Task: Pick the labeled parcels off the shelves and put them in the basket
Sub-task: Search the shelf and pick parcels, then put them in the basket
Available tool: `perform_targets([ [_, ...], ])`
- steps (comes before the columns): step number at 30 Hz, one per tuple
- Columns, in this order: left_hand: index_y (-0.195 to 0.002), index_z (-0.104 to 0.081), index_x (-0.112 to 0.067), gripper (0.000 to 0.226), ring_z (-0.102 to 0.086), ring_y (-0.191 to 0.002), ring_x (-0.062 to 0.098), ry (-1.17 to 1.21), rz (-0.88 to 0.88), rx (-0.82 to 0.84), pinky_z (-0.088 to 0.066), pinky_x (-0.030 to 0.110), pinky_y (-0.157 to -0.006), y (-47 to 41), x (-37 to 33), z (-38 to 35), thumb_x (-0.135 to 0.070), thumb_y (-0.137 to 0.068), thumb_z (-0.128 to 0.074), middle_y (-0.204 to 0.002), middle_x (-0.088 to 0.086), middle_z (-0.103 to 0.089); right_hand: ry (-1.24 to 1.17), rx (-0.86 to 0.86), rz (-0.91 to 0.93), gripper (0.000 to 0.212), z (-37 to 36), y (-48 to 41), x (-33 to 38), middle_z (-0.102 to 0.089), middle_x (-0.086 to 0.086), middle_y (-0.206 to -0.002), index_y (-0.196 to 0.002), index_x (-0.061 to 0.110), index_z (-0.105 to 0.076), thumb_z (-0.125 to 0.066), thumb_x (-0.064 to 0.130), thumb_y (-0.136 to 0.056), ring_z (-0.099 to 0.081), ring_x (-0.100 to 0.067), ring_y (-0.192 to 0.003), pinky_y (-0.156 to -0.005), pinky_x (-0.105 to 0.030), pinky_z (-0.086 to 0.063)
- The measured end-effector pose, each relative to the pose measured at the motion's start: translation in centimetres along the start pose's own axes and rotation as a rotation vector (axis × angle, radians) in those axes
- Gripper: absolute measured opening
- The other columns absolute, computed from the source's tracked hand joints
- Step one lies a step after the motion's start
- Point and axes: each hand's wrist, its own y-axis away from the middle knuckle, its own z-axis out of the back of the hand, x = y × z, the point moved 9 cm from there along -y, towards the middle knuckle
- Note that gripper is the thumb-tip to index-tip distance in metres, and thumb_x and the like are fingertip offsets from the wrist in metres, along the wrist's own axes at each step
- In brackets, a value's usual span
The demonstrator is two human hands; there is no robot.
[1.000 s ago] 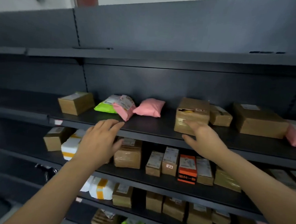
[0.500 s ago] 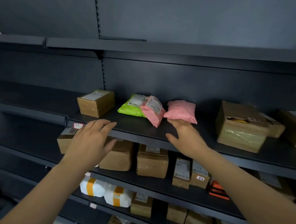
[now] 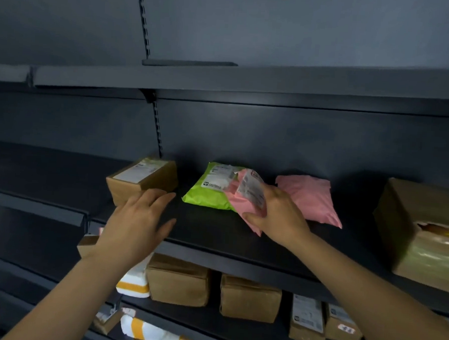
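Our left hand [image 3: 137,217] hovers spread and empty at nine o'clock, while our right hand [image 3: 277,216] pinches the labeled pink mailer [image 3: 238,200] on the shelf just past it at eleven o'clock, so we should lift it cleanly off the green mailer [image 3: 206,197] it leans on, without dragging that along; the basket is out of view.

No print could be made out anywhere. The brown box [image 3: 142,185], the green mailer [image 3: 206,198], the pink mailer [image 3: 236,204] and a small carton [image 3: 307,321] lower down each carried a white shipping label [image 3: 137,171], every one too blurred to read. A little white sticker [image 3: 346,329] on the neighbouring carton [image 3: 339,334] bore red marks, likewise illegible.
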Motion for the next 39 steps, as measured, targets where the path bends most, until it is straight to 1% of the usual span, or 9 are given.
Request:
perform_targets([
  [9, -0.127, -0.055, -0.017, 0.054, -0.056, -0.107, 0.029, 0.208, -0.070, 0.043, -0.053, 0.043, -0.080, -6.3, 1.2, -6.1, -0.030, -0.078, -0.072, -0.120, 0.006, -0.059, 0.048, 0.023, -0.082, 0.110, -3.3, -2.7, -0.5, -0.023, -0.003, -0.153, -0.150, 0.015, -0.011, -0.075, 0.052, -0.069, -0.030, -0.021, -0.136, -0.111, -0.031, -0.030],
  [15, -0.144, -0.030, -0.024, 0.067, -0.031, -0.131, 0.022, 0.348, -0.165, 0.253, -0.032, 0.036, -0.108, -10.5, 0.1, -11.3, -0.043, -0.087, -0.058, -0.147, 0.000, -0.033, 0.126, 0.002, -0.181, 0.102, -3.9, -3.2, -0.9, -0.024, -0.003, -0.153, -0.151, 0.017, -0.009, -0.071, 0.047, -0.075, -0.033, -0.023, -0.135, -0.105, -0.030, -0.034],
  [19, -0.148, -0.013, -0.034, 0.084, -0.009, -0.141, 0.026, 0.362, -0.217, 0.468, -0.015, 0.036, -0.116, -11.7, -0.8, -15.1, -0.048, -0.082, -0.062, -0.157, -0.006, -0.006, 0.235, -0.002, -0.271, 0.083, -3.9, -3.2, -1.4, -0.039, -0.007, -0.145, -0.148, 0.018, -0.021, -0.063, 0.039, -0.080, -0.048, -0.027, -0.125, -0.093, -0.033, -0.045],
  [21, -0.148, -0.012, -0.036, 0.084, -0.010, -0.142, 0.029, 0.358, -0.223, 0.509, -0.014, 0.035, -0.115, -12.0, -1.1, -16.2, -0.041, -0.082, -0.065, -0.157, -0.006, 0.000, 0.278, -0.017, -0.295, 0.070, -3.4, -3.2, -1.7, -0.050, -0.008, -0.136, -0.144, 0.018, -0.030, -0.061, 0.034, -0.082, -0.056, -0.028, -0.115, -0.087, -0.034, -0.048],
  [26, -0.146, -0.021, -0.034, 0.069, -0.029, -0.138, 0.028, 0.362, -0.271, 0.402, -0.025, 0.029, -0.112, -12.0, -1.0, -15.5, -0.013, -0.090, -0.055, -0.158, 0.000, -0.009, 0.310, -0.117, -0.287, 0.050, -1.7, -2.3, -2.9, -0.067, -0.009, -0.109, -0.133, 0.017, -0.049, -0.060, 0.019, -0.085, -0.065, -0.030, -0.094, -0.079, -0.035, -0.052],
  [31, -0.146, -0.022, -0.036, 0.067, -0.033, -0.136, 0.026, 0.300, -0.342, 0.369, -0.029, 0.028, -0.109, -9.4, -1.6, -13.8, -0.008, -0.092, -0.048, -0.158, -0.003, -0.006, 0.318, -0.284, -0.206, 0.045, 0.3, -0.2, -4.4, -0.073, -0.012, -0.078, -0.118, 0.014, -0.066, -0.074, 0.007, -0.074, -0.067, -0.032, -0.060, -0.054, -0.035, -0.051],
  [34, -0.143, -0.030, -0.034, 0.066, -0.037, -0.133, 0.031, 0.367, -0.374, 0.328, -0.035, 0.034, -0.107, -7.4, -1.9, -12.6, -0.004, -0.089, -0.052, -0.156, -0.001, -0.013, 0.312, -0.364, -0.163, 0.045, 1.5, 0.8, -5.0, -0.073, -0.012, -0.077, -0.116, 0.012, -0.068, -0.076, 0.004, -0.072, -0.067, -0.031, -0.054, -0.050, -0.036, -0.053],
  [37, -0.143, -0.029, -0.033, 0.065, -0.035, -0.135, 0.031, 0.404, -0.383, 0.353, -0.033, 0.034, -0.109, -6.4, -1.8, -12.3, -0.011, -0.089, -0.056, -0.156, 0.000, -0.014, 0.282, -0.430, -0.108, 0.044, 2.5, 1.2, -4.5, -0.073, -0.014, -0.080, -0.115, 0.006, -0.067, -0.075, -0.003, -0.072, -0.067, -0.031, -0.056, -0.050, -0.039, -0.056],
  [39, -0.145, -0.022, -0.038, 0.067, -0.025, -0.140, 0.028, 0.383, -0.362, 0.447, -0.026, 0.034, -0.113, -6.2, -1.5, -12.6, -0.033, -0.089, -0.059, -0.157, -0.004, -0.008, 0.276, -0.449, -0.090, 0.045, 2.7, 1.2, -4.1, -0.073, -0.014, -0.082, -0.118, 0.006, -0.065, -0.073, -0.002, -0.074, -0.068, -0.030, -0.057, -0.050, -0.039, -0.057],
])
